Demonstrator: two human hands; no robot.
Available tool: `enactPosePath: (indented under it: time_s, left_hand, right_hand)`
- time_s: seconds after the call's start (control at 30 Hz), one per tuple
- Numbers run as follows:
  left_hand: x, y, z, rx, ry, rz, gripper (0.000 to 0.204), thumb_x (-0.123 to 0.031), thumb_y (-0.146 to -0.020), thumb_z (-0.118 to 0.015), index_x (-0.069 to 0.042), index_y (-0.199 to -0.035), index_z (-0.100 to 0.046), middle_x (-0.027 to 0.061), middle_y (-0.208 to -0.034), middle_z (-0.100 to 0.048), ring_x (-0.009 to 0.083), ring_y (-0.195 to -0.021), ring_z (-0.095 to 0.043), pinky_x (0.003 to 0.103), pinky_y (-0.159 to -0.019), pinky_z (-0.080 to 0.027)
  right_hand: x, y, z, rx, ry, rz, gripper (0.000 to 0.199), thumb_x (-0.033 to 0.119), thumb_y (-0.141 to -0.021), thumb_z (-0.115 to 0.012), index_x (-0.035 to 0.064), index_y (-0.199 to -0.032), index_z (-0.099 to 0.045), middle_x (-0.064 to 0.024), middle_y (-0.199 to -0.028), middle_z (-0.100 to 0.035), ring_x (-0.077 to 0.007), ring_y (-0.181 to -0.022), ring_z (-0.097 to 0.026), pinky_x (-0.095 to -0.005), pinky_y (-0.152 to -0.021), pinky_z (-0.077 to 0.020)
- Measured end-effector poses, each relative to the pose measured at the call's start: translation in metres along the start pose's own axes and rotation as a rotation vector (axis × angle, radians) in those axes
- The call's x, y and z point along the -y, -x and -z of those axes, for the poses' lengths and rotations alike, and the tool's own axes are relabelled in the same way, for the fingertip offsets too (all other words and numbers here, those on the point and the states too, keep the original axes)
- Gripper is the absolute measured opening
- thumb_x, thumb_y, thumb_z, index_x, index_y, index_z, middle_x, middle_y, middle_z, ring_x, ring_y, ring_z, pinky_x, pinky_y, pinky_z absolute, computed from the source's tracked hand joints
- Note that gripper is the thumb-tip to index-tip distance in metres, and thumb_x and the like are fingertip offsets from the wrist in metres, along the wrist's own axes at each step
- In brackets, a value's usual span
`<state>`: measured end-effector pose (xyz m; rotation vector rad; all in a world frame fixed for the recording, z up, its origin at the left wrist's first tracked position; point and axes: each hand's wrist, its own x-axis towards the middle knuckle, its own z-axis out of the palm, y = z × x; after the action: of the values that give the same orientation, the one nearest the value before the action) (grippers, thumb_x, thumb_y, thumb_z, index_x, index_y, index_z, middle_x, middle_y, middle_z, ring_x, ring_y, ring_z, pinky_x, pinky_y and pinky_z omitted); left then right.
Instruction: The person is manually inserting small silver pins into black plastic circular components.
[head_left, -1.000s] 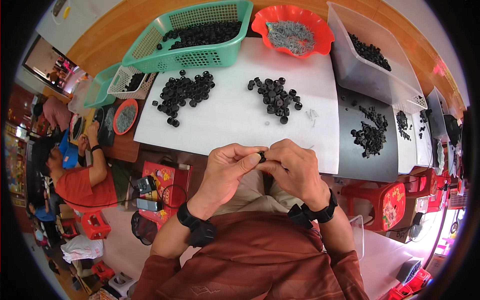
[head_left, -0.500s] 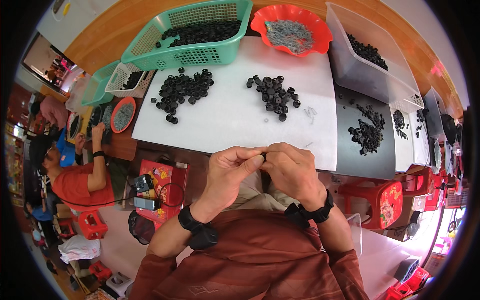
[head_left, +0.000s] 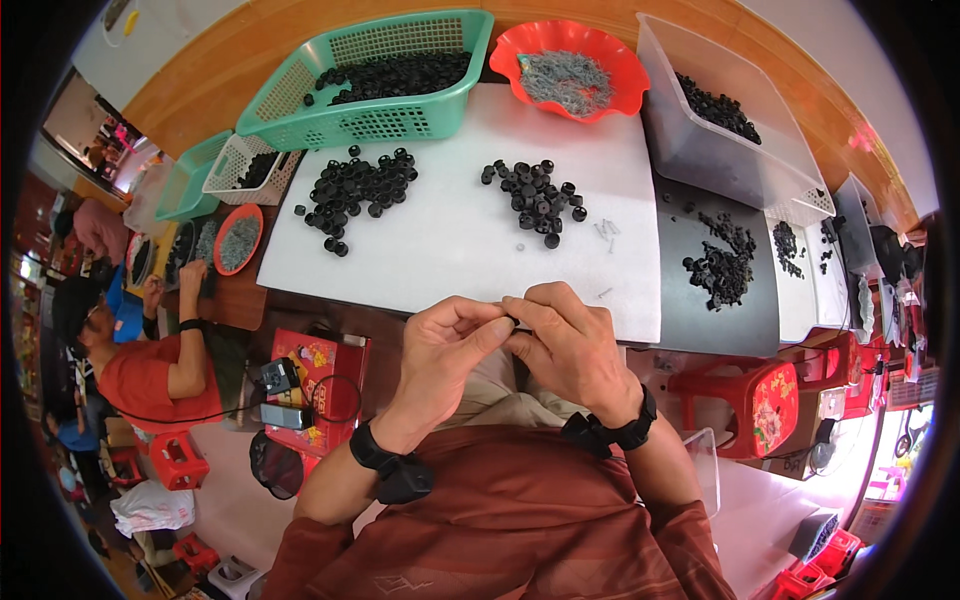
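Just off the near edge of the white table sheet, my left hand [head_left: 445, 350] and my right hand [head_left: 578, 348] meet at the fingertips. Between them is a small dark part [head_left: 514, 322], mostly covered by fingers. Left thumb and forefinger pinch it, while the right thumb and forefinger close on it from the other side. Beyond the hands lie two heaps of small black round caps, a left heap [head_left: 350, 192] and a right heap [head_left: 538, 198]. Several thin metal screws [head_left: 606, 232] are scattered to the right of the latter.
A green basket [head_left: 370, 127] of black pieces, a red scalloped bowl [head_left: 632, 80] of screws and a clear bin [head_left: 720, 150] line the back. On the dark board at right sits a black-part pile [head_left: 722, 270]. Red stools [head_left: 735, 400] stand below; a seated co-worker [head_left: 155, 375] is at left.
My right hand's fingers have opened out slightly and shifted around the small part, showing more of the thumb. The whole view has shifted slightly.
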<state>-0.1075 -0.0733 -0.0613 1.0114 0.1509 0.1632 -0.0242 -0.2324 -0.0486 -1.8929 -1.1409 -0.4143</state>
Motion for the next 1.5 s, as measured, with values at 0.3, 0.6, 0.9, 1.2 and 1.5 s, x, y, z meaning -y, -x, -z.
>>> enactPosePath:
  time_s: [0.3, 0.6, 0.9, 1.2, 1.5]
  left_hand:
    - [-0.008, -0.003, 0.005, -0.072, -0.260, -0.082, 0.013, 0.004, -0.088, -0.071, 0.001, -0.100, -0.068, 0.0164, -0.112, -0.071, 0.0103, -0.092, -0.064, 0.025, -0.087, -0.052]
    - [-0.005, -0.004, 0.008, -0.053, -0.311, -0.073, 0.012, 0.004, -0.088, -0.070, 0.002, -0.100, -0.068, 0.0146, -0.112, -0.071, 0.0089, -0.094, -0.063, 0.023, -0.086, -0.051]
    - [-0.006, -0.007, 0.010, -0.046, -0.366, -0.155, 0.013, 0.006, -0.088, -0.071, 0.002, -0.100, -0.069, 0.0149, -0.112, -0.071, 0.0098, -0.093, -0.065, 0.025, -0.085, -0.053]
    - [-0.054, -0.046, 0.013, -0.103, -0.704, -0.314, 0.009, 0.001, -0.089, -0.071, 0.003, -0.098, -0.068, 0.0116, -0.110, -0.072, 0.0090, -0.090, -0.065, 0.024, -0.081, -0.054]
    - [-0.174, -0.178, 0.033, -0.355, -1.355, -0.688, 0.024, -0.017, -0.084, -0.077, 0.002, -0.098, -0.073, 0.0109, -0.087, -0.074, 0.0166, -0.078, -0.069, 0.030, -0.072, -0.054]
  right_hand:
    - [-0.049, 0.001, 0.057, 0.026, 0.205, -0.357, 0.014, 0.006, -0.083, -0.073, 0.0053, -0.098, -0.072, -0.0096, -0.096, -0.067, -0.0298, -0.077, -0.067, -0.0374, -0.068, -0.0537]
    - [-0.049, -0.004, 0.077, 0.246, 0.150, -0.388, 0.015, 0.006, -0.084, -0.068, 0.0031, -0.098, -0.072, -0.0093, -0.100, -0.069, -0.0324, -0.083, -0.067, -0.0395, -0.074, -0.0526]
    - [-0.043, -0.007, 0.076, 0.454, 0.334, -0.244, 0.010, 0.008, -0.086, -0.063, 0.0063, -0.092, -0.071, -0.0083, -0.093, -0.066, -0.0302, -0.090, -0.061, -0.0429, -0.072, -0.0501]
    - [-0.032, 0.004, 0.073, 0.404, 0.366, -0.189, 0.021, -0.001, -0.083, -0.056, 0.0038, -0.101, -0.067, -0.0102, -0.090, -0.063, -0.0310, -0.089, -0.062, -0.0424, -0.076, -0.0500]
    - [-0.029, 0.002, 0.063, 0.216, 0.187, -0.221, 0.013, -0.002, -0.087, -0.063, 0.0026, -0.098, -0.065, -0.0145, -0.091, -0.062, -0.0361, -0.080, -0.063, -0.0428, -0.069, -0.0518]
